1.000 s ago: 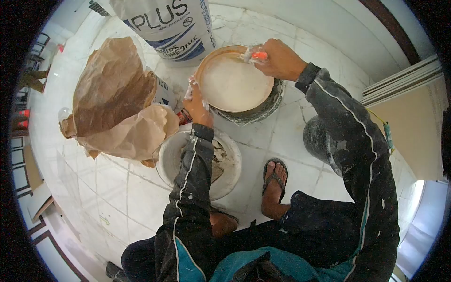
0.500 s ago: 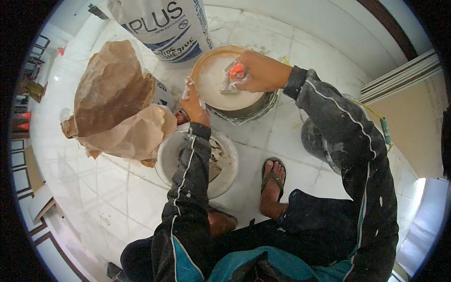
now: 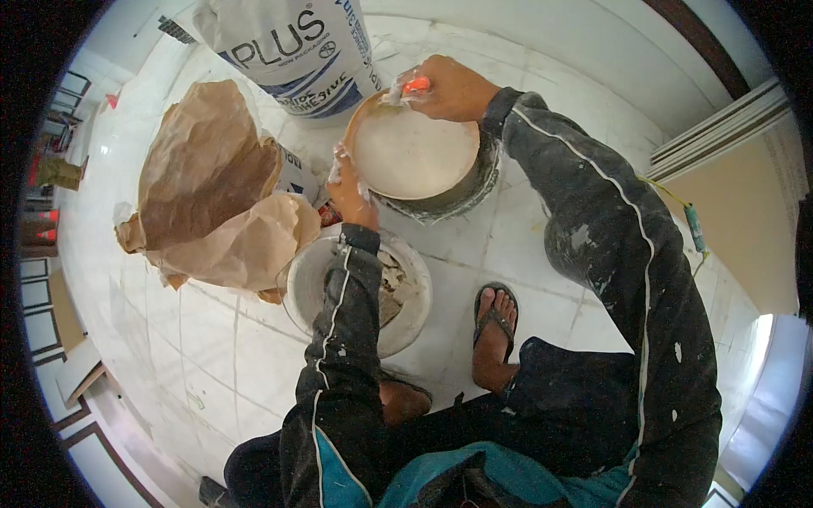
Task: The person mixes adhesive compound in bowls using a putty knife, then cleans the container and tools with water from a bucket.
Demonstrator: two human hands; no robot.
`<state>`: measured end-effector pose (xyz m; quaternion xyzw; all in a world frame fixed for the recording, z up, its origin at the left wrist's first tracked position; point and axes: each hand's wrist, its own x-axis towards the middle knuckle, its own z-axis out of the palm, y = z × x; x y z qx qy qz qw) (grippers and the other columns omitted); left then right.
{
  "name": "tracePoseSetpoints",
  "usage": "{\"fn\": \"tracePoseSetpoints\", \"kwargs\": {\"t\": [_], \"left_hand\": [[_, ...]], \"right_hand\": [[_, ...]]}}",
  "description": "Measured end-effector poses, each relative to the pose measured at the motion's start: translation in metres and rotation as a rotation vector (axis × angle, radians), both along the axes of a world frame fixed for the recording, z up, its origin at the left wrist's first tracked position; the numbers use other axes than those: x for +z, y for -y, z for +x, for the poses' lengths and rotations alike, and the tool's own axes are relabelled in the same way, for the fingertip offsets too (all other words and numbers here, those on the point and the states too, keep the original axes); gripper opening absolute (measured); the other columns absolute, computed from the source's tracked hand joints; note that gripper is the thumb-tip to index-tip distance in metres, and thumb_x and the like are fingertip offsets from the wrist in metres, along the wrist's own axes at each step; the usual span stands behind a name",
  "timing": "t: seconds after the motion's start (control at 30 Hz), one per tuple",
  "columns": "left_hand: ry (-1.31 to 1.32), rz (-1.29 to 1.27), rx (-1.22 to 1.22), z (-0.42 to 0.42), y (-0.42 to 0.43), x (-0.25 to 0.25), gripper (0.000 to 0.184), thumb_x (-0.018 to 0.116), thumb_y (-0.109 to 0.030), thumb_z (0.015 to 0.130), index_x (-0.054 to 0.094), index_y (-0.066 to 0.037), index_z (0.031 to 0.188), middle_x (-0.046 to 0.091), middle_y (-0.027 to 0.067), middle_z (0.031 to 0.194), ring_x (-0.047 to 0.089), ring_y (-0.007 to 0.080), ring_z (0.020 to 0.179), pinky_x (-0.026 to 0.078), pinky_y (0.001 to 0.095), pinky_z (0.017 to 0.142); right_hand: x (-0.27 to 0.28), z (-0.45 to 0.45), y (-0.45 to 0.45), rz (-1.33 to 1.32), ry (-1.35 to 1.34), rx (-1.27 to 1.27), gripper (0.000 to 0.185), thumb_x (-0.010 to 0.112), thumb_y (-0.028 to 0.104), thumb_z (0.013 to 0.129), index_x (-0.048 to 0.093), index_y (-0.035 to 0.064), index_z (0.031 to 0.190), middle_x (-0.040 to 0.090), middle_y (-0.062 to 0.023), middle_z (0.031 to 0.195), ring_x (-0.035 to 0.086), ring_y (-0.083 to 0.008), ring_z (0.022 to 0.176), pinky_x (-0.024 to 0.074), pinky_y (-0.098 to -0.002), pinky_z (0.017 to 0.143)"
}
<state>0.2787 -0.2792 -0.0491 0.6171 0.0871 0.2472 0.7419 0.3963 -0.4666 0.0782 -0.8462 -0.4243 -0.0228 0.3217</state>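
Observation:
A shallow round pan (image 3: 415, 157) with a tan rim and a pale, flat inside rests tilted on a dark bucket (image 3: 461, 199) on the floor. My left hand (image 3: 349, 190), smeared with white paste, is closed on the pan's left rim. At the far rim, my right hand (image 3: 449, 89) grips a scraper (image 3: 416, 85) by its orange handle. Its blade, coated white, is at the rim, and my fingers partly hide it. White paste also covers some of my right fingers.
Behind the pan stands a white adhesive sack (image 3: 292, 51). Crumpled brown paper sacking (image 3: 203, 178) is at the left. Under my left forearm is a white bucket (image 3: 415, 317) with greyish chunks. Stacked boards (image 3: 728, 135) lean at the right; my sandalled foot (image 3: 494, 330) is near the bucket.
My right hand has moved the scraper from the middle of the pan up and left to its far rim. My left hand stays on the left rim.

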Motion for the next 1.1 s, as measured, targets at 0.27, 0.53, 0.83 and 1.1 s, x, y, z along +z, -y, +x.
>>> {"fn": "tracePoseSetpoints", "kwargs": {"t": [0.27, 0.53, 0.83, 1.1], "left_hand": [[-0.086, -0.383, 0.001, 0.002, 0.008, 0.015, 0.046, 0.054, -0.035, 0.097, 0.059, 0.008, 0.115, 0.064, 0.0091, 0.105, 0.061, 0.0142, 0.087, 0.05, 0.0283, 0.077], [-0.089, -0.428, -0.028, 0.006, 0.003, 0.004, 0.046, 0.054, -0.034, 0.097, 0.059, 0.009, 0.112, 0.064, 0.0094, 0.103, 0.061, 0.0138, 0.084, 0.051, 0.0288, 0.075], [-0.141, -0.404, 0.026, 0.0, 0.011, 0.021, 0.043, 0.054, -0.033, 0.098, 0.06, 0.008, 0.111, 0.065, 0.0089, 0.101, 0.06, 0.0124, 0.085, 0.05, 0.0277, 0.076], [-0.099, -0.363, 0.028, 0.001, 0.009, 0.016, 0.044, 0.054, -0.033, 0.098, 0.06, 0.008, 0.114, 0.065, 0.007, 0.104, 0.059, 0.0114, 0.086, 0.048, 0.0272, 0.078]], "right_hand": [[0.012, -0.019, 0.039, -0.39, 0.046, -0.119, 0.035, 0.068, 0.026, 0.073, 0.063, 0.0015, 0.096, 0.064, -0.0205, 0.091, 0.061, -0.037, 0.09, 0.0484, -0.0451, 0.079], [0.039, -0.04, 0.025, -0.328, -0.426, 0.052, 0.028, 0.07, 0.019, 0.076, 0.061, -0.0021, 0.092, 0.062, -0.0138, 0.085, 0.062, -0.0221, 0.072, 0.0483, -0.0339, 0.063], [-0.001, -0.018, -0.02, 0.155, -0.585, 0.08, 0.02, 0.066, 0.018, 0.077, 0.066, 0.003, 0.09, 0.059, -0.0049, 0.068, 0.056, -0.0095, 0.063, 0.0478, -0.0296, 0.056], [0.005, 0.013, 0.005, -0.073, 0.017, -0.022, 0.024, 0.063, 0.022, 0.074, 0.068, 0.0052, 0.09, 0.066, -0.0192, 0.075, 0.064, -0.0354, 0.075, 0.0493, -0.0429, 0.071]]}}
